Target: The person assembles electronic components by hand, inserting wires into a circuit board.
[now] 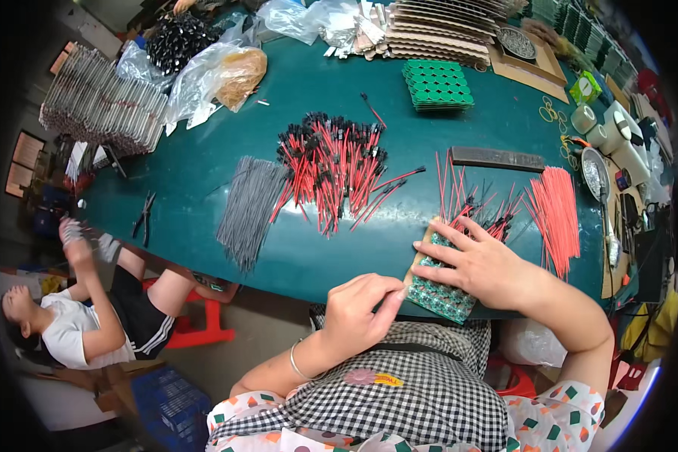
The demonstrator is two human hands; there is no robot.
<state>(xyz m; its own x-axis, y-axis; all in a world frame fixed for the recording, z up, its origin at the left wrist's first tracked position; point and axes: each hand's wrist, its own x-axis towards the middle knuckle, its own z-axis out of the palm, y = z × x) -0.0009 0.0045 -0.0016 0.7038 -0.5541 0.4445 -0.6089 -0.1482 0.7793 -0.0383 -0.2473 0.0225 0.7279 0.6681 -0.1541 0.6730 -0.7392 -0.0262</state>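
A green circuit board panel (444,301) dotted with small parts lies at the table's near edge, with a tan strip along its left side. My right hand (478,264) rests over it, fingers stretched out and apart. At the panel's left edge my left hand (361,309) is closed in a pinch; anything between its fingertips is too small to make out. Just beyond the panel lie loose red and black wires (497,222), partly covered by my right hand. A neat bundle of red wires (556,211) lies to the right of them.
Left of centre are a heap of red-and-black connector leads (331,166) and a bundle of grey wires (252,203). A dark bar (497,158) and stacked green boards (438,84) lie farther back. Pliers (144,218) are at the left, near a seated person (90,324).
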